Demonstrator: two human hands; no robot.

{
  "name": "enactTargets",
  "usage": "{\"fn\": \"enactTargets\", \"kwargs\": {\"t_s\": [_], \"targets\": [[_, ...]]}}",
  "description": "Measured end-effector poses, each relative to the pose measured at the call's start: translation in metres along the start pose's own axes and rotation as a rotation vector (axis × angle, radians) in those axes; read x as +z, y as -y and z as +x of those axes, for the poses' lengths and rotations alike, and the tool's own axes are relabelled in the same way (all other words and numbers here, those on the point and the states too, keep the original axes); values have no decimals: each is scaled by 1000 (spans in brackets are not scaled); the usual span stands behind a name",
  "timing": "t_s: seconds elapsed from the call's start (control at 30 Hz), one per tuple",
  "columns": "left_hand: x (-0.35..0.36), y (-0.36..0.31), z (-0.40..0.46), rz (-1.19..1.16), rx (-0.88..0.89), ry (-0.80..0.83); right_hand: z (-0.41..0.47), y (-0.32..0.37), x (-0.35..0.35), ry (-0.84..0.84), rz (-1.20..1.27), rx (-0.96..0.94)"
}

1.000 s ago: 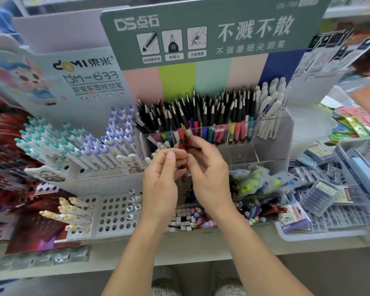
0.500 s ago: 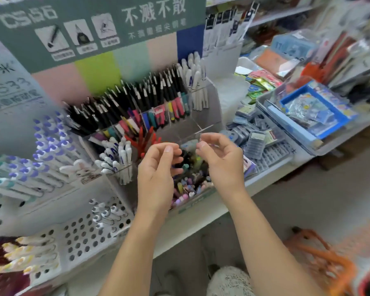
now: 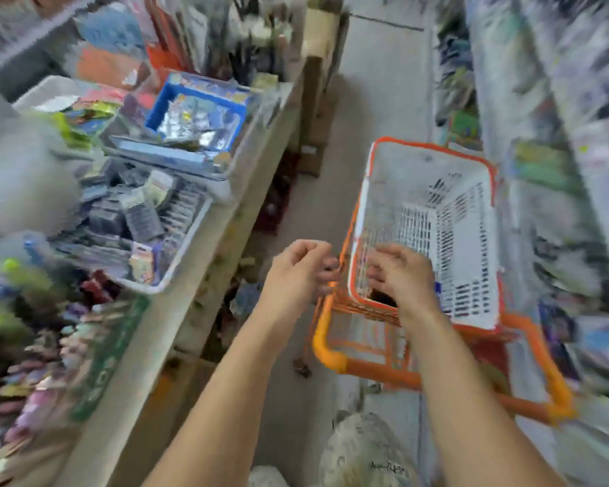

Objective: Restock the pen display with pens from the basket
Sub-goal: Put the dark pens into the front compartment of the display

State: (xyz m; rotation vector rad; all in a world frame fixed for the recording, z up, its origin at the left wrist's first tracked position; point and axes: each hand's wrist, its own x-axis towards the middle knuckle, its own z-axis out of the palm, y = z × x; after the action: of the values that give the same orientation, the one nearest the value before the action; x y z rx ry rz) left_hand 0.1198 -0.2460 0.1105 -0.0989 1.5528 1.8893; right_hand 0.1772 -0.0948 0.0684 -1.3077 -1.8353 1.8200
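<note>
The view is motion-blurred. A white mesh basket (image 3: 466,240) with an orange rim sits on an orange trolley frame (image 3: 331,349) in the aisle, right of the shelf. My right hand (image 3: 403,275) hovers over the basket's near left corner with loosely curled fingers and holds nothing. My left hand (image 3: 301,270) hangs just left of the basket's rim, fingers also loosely curled and empty. Something dark lies at the basket's bottom, mostly hidden by my right hand. The pen display is out of view.
A shelf edge (image 3: 225,247) runs along the left, carrying a white tray (image 3: 176,275) of small packets and a blue box (image 3: 194,114). More shelving stands blurred at the right. Grey floor (image 3: 377,100) stretches ahead between them.
The view has swung right, from the pen display to the basket in the aisle. Both hands left the display's compartment and now hang at the basket's near rim, holding nothing.
</note>
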Motion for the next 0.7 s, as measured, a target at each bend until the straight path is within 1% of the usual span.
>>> {"fn": "enactTargets", "kwargs": {"t_s": [0.13, 0.23, 0.3, 0.43, 0.5, 0.57, 0.7], "targets": [[87, 34, 52, 193, -132, 90, 57, -32, -76, -132, -23, 113], [139, 72, 102, 272, -227, 49, 117, -68, -126, -201, -140, 204], [161, 104, 136, 367, -292, 4, 158, -93, -144, -167, -204, 282], [178, 163, 191, 557, -464, -38, 207, -115, -137, 41, -318, 436], [179, 179, 213, 615, -544, -73, 222, -131, -125, 102, -333, 502], [178, 189, 234, 635, -597, -82, 233, -148, -115, 80, -286, 533], [171, 209, 275, 680, -612, -61, 249, -177, -95, -43, -274, 590]]}}
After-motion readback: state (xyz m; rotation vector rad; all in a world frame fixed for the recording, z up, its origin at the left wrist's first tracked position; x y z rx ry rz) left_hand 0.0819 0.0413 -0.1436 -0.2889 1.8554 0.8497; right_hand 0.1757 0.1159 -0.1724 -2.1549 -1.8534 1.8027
